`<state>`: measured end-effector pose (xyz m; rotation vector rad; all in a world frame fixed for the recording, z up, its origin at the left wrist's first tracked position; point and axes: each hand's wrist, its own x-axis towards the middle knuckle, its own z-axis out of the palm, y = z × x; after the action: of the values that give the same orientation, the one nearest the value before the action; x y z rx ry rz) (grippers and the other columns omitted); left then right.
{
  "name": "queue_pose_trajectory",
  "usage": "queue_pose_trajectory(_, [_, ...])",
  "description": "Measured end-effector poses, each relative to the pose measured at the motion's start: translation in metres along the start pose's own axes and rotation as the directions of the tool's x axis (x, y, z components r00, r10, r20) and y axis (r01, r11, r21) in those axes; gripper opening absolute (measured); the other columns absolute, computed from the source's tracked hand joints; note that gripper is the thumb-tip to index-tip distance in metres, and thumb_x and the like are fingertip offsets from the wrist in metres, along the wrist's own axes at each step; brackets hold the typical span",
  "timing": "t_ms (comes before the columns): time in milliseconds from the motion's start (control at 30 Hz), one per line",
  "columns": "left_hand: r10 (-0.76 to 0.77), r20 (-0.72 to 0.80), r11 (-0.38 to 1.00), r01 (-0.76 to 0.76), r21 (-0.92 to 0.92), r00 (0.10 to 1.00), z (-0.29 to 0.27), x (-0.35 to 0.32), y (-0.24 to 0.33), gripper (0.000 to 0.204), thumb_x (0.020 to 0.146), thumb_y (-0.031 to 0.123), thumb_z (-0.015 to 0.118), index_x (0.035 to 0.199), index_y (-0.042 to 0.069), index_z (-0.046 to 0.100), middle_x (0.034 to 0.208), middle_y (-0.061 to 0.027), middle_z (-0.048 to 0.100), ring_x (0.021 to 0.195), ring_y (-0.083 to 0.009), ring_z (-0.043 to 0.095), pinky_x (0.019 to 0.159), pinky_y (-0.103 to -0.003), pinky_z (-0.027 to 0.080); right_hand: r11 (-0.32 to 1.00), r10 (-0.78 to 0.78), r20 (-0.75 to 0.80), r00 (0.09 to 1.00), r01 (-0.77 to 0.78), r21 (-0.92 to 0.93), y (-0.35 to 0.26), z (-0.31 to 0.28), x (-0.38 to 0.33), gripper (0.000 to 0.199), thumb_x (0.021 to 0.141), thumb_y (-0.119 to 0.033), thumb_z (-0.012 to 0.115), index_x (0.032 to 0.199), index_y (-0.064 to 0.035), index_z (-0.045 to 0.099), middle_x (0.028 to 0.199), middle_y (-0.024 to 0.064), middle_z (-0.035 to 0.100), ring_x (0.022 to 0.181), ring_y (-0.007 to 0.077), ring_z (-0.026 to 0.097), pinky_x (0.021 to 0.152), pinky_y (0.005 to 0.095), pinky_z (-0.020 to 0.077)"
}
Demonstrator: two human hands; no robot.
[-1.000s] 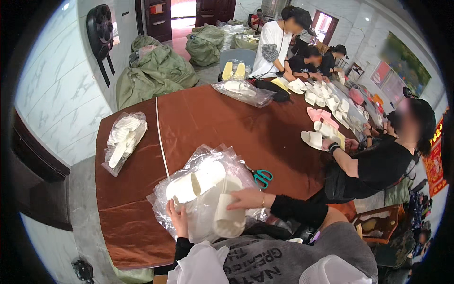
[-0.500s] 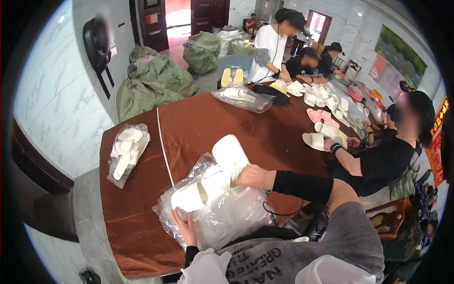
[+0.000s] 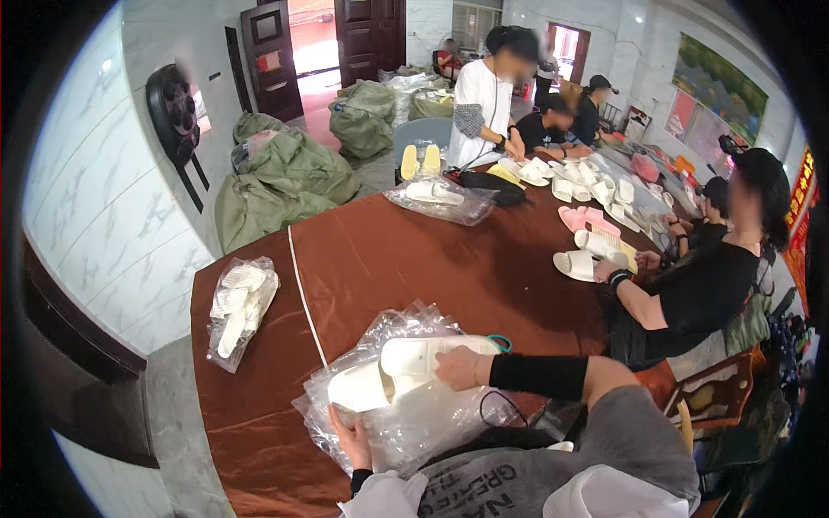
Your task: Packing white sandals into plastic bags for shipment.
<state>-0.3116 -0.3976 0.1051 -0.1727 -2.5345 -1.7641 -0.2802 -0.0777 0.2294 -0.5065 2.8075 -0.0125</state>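
Observation:
Just in front of me, two white slippers lie on a pile of clear plastic bags. My right hand is closed on one white slipper, its sole facing up, partly over its mate. The other white slipper is to the left, strap end toward my left hand. My left hand is open, fingers extended beside that slipper's end and against the bag's edge. Whether the fingertips press on the slipper cannot be made out.
A bagged pair of white slippers lies at the left of the brown-covered table. Another bagged slipper lies at the far edge. Co-workers handle slippers on the right. Green sacks stand on the floor beyond.
My right hand has brought its slipper down from an upright tilt to lie nearly flat, sole up, partly over the other one. My left hand stays at the bag's edge.

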Motion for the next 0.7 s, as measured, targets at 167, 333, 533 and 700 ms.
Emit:
queue_pose_trajectory(167, [-0.036,-0.031,0.999,0.035,-0.033,0.999,-0.001,0.003,-0.022,0.074,0.086,-0.002,0.062,0.151,0.007,0.027,0.154,-0.0145,0.03,0.085,-0.0214,0.058,0.073,-0.031,0.05,0.905,-0.303,0.122,0.945,0.326,-0.273,0.015,-0.01,0.007,0.013,0.072,-0.017,0.064,0.07,-0.0048,0.069,0.083,0.0161,0.062,0.071,0.0318,0.065,0.061,0.043,0.0521])
queue_pose_trajectory(333, [-0.069,0.008,0.997,0.07,-0.044,0.998,0.005,0.005,-0.022,0.075,0.085,-0.005,0.06,0.151,0.008,0.027,0.152,-0.0141,0.034,0.08,-0.0192,0.058,0.071,-0.029,0.05,0.853,-0.509,-0.059,0.859,0.494,-0.166,-0.025,0.007,0.056,0.013,0.073,-0.019,0.065,0.07,-0.0076,0.069,0.086,0.0152,0.061,0.073,0.0314,0.065,0.063,0.0424,0.0533])
queue_pose_trajectory(533, [-0.188,0.05,0.942,0.194,-0.275,0.981,-0.005,0.006,-0.032,0.076,0.084,-0.01,0.053,0.152,0.011,0.026,0.15,-0.0107,0.035,0.071,-0.0135,0.057,0.058,-0.026,0.049,0.905,-0.42,-0.245,0.874,0.425,-0.032,-0.057,0.053,0.07,0.015,0.073,-0.023,0.067,0.082,-0.011,0.067,0.095,0.0145,0.058,0.074,0.0318,0.064,0.066,0.0426,0.0521])
queue_pose_trajectory(700, [-0.172,0.024,0.916,0.169,-0.365,0.985,-0.011,0.002,-0.012,0.076,0.087,-0.011,0.05,0.153,0.013,0.022,0.151,-0.0109,0.033,0.071,-0.0141,0.059,0.056,-0.026,0.05,0.934,-0.169,-0.237,0.957,0.232,0.271,-0.037,-0.001,0.019,0.028,0.081,-0.035,0.067,0.1,-0.0149,0.062,0.099,0.0146,0.055,0.084,0.0319,0.062,0.069,0.0449,0.051])
